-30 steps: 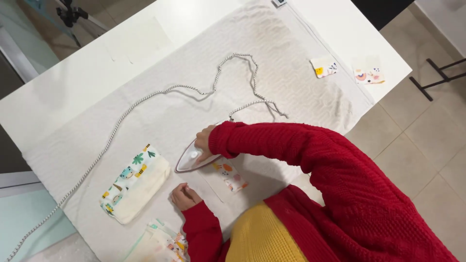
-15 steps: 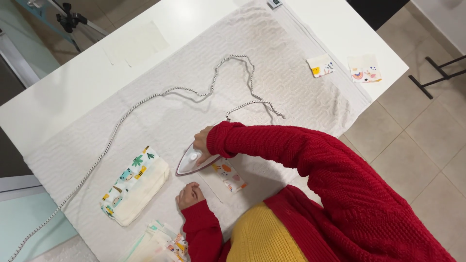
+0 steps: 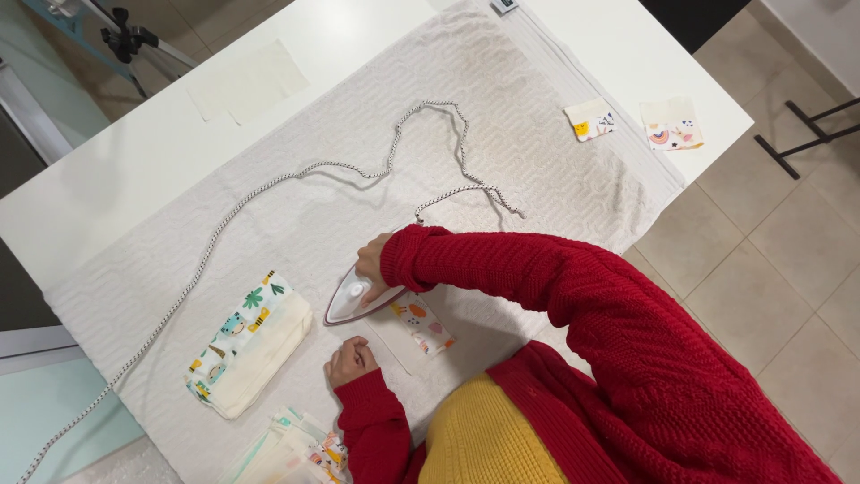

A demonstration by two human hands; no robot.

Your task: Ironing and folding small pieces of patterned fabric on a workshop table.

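My right hand point(image 3: 370, 262) grips the handle of a white clothes iron point(image 3: 351, 298), whose tip points left over a small patterned fabric piece point(image 3: 421, 324) lying on the white towel point(image 3: 502, 116). My left hand point(image 3: 351, 360) rests as a closed fist on the towel just below the iron, beside the fabric's pale edge. Both arms wear red knitted sleeves. The iron's braided cord point(image 3: 269, 184) loops across the towel toward the far left.
A folded stack of printed fabric point(image 3: 249, 344) lies left of the iron. More printed pieces point(image 3: 291, 450) sit at the near edge. Two small fabric squares point(image 3: 591, 118) point(image 3: 672, 124) lie at the white table's right end. Tiled floor lies to the right.
My left fist has shifted slightly along the towel near the fabric. The iron stays over the same fabric piece, barely moved.
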